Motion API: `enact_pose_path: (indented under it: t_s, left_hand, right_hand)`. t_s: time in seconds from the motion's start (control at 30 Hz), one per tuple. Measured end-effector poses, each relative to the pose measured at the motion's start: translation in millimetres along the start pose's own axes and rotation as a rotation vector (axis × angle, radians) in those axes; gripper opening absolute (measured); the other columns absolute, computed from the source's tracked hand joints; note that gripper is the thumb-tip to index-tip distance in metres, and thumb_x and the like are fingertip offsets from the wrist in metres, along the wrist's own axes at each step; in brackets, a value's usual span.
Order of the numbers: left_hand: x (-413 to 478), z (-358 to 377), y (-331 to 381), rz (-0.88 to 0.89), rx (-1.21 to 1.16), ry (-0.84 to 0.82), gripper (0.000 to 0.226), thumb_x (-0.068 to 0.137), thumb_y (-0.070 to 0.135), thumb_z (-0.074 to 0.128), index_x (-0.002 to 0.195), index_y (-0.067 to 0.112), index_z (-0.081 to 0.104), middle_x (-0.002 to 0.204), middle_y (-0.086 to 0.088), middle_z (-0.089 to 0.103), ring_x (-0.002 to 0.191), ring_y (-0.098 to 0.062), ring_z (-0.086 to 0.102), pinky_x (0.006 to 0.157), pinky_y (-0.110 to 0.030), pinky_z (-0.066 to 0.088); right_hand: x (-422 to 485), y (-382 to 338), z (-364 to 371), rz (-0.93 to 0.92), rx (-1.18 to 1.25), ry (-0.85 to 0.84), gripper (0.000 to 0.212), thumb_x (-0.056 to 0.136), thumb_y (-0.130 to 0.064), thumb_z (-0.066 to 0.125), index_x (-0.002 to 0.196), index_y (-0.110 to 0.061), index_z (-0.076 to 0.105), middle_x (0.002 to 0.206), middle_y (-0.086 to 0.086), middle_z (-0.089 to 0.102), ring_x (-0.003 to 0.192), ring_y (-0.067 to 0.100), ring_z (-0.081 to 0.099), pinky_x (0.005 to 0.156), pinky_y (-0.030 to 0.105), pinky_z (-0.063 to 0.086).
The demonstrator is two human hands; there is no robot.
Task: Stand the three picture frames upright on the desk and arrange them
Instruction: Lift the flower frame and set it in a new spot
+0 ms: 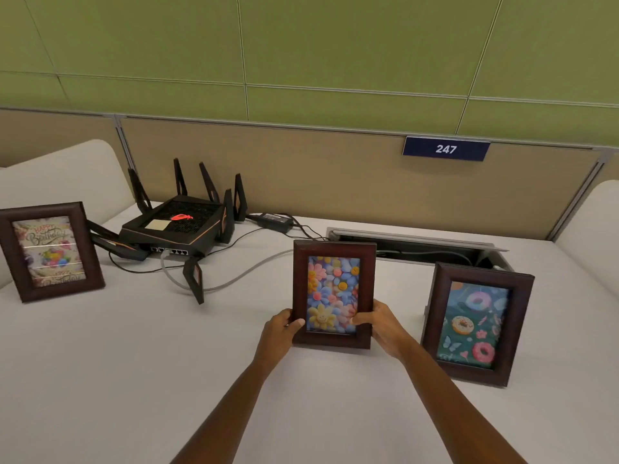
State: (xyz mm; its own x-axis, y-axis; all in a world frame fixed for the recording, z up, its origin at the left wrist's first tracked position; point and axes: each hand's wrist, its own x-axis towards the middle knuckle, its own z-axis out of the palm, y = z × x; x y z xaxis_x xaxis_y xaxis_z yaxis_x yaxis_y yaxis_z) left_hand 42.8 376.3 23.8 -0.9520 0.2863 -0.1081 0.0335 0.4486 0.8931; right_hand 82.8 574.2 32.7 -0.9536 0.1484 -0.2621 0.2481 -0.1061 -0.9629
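Both the left hand (279, 328) and right hand (382, 324) have fingers gripping the flower frame (333, 293) upright between the router (177, 226) and the donut frame (477, 324); apparently the last placement, needing a steady release onto its stand.

White desk (100, 380) fills the lower frame. Behind it, a tan partition (301, 169) carries a blue plate reading 247 (446, 149) at upper right. Green wall panels (301, 45) span the top.
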Motion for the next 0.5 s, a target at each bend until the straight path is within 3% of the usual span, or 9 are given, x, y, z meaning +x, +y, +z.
enact_pose_path:
  t_s: [0.4,0.5]
  left_hand:
    - [75.9,-4.4,26.8,0.059,0.035,0.081,0.030,0.095,0.015,0.045,0.114,-0.008,0.052,0.117,-0.023,0.063,0.107,-0.035,0.060,0.091,-0.042,0.052]
    - [93.2,-3.1,29.3,0.053,0.037,0.086,0.032,0.095,0.015,0.045,0.115,-0.008,0.051,0.119,-0.022,0.062,0.109,-0.036,0.060,0.094,-0.044,0.052]
  right_hand:
    - [69.7,-37.0,-7.0,-0.074,0.003,0.005,0.039,0.078,0.012,0.052,0.091,-0.025,0.054,0.094,-0.004,0.063,0.084,0.017,0.063,0.065,0.022,0.057]
    - [88.0,-41.8,-10.4,-0.064,-0.013,0.008,0.036,0.079,0.010,0.053,0.097,-0.020,0.053,0.099,-0.001,0.062,0.090,0.020,0.062,0.077,0.029,0.054]
